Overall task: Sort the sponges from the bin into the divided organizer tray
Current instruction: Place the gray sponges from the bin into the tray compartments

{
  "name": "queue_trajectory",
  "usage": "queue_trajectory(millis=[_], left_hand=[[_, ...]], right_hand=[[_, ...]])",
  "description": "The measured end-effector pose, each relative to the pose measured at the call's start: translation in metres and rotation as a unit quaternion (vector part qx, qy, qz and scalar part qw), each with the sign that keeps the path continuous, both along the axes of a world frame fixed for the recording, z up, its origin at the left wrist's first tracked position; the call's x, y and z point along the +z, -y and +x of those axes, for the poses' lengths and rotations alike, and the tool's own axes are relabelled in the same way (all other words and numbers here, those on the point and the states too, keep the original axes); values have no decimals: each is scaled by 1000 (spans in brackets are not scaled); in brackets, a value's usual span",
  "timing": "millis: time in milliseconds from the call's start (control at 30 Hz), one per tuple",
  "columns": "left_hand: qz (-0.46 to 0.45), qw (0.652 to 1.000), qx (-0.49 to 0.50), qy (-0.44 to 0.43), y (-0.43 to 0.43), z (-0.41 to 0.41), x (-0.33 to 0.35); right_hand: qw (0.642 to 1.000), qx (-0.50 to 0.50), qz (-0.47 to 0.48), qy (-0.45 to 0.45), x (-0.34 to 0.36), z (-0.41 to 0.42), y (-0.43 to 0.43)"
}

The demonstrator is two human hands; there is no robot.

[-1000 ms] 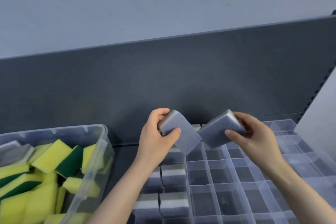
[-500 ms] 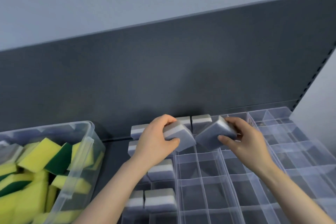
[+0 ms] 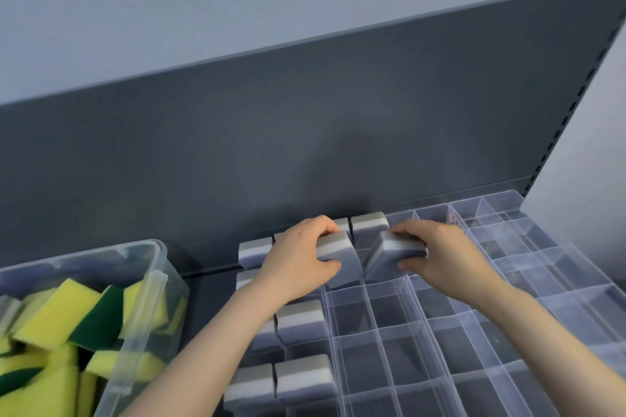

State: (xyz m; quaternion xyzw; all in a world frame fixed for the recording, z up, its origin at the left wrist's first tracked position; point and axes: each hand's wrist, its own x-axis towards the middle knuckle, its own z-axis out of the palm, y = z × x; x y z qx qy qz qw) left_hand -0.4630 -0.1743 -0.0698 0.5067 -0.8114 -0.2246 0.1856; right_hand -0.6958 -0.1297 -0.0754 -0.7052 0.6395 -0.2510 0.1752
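My left hand (image 3: 298,264) grips a grey-and-white sponge (image 3: 340,256) and holds it down in a far compartment of the clear divided organizer tray (image 3: 423,318). Beside it, my right hand (image 3: 440,252) grips a second grey sponge (image 3: 389,259), tilted, its lower edge inside the neighbouring compartment. Several more grey sponges (image 3: 299,320) stand in the tray's left columns and along its back row. At the left, the clear bin (image 3: 149,308) holds yellow-and-green sponges (image 3: 67,311).
A dark grey back panel (image 3: 305,145) rises right behind the tray and bin. The tray's middle and right compartments (image 3: 542,281) hold nothing. A slotted shelf upright (image 3: 576,95) runs along the panel's right edge.
Both hands have moved down and away from me, from holding the two grey sponges in the air to pressing them into adjacent far compartments. The camera has tilted down.
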Motion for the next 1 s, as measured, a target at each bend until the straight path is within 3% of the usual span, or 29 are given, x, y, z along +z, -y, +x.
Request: queue_trajectory(millis=[633,833,1000], left_hand=[[5,993,-41,107,13,-8,2],[14,989,-33,141,12,-13,-5],[1,986,-24,165,10,-18,-20]], right_hand=[[993,43,57,-90,13,4,21],[980,75,65,-175,11,16,26],[975,70,92,-189,-8,28,26]])
